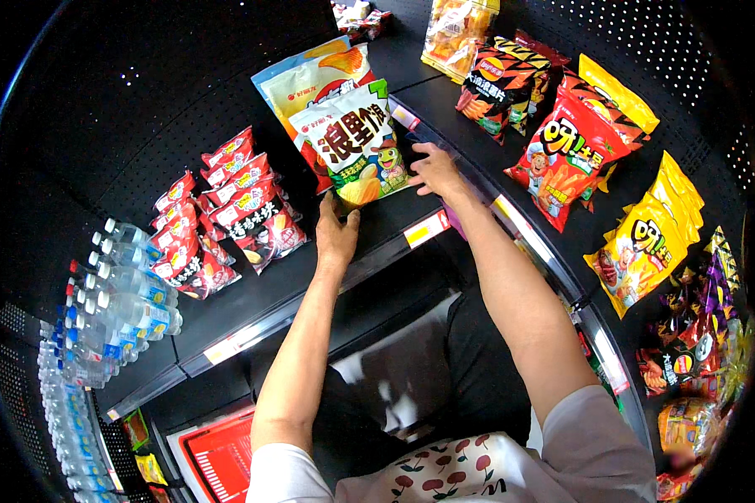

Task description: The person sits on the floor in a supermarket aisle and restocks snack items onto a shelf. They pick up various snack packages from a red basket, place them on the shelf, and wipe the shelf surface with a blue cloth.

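Observation:
A white and green chip bag [357, 144], printed with a frog character, stands upright at the front of a black shelf [283, 270]. At its lower left corner is my left hand [336, 236], thumb and index finger apart; whether they pinch the bag cannot be told. My right hand [439, 171] is at the bag's right edge with its fingers spread, and no grip shows. Close behind stand a yellow and white chip bag [327, 72] and a light blue bag [277, 72], both partly covered.
Small red snack bags [251, 210] and clear water bottles [126, 308] line the left. A red chip bag [563, 157], yellow chip bags [642, 245] and Lay's bags [494, 88] fill the right shelf. A price-tag rail [425, 229] edges the shelf. A red basket [220, 453] sits below.

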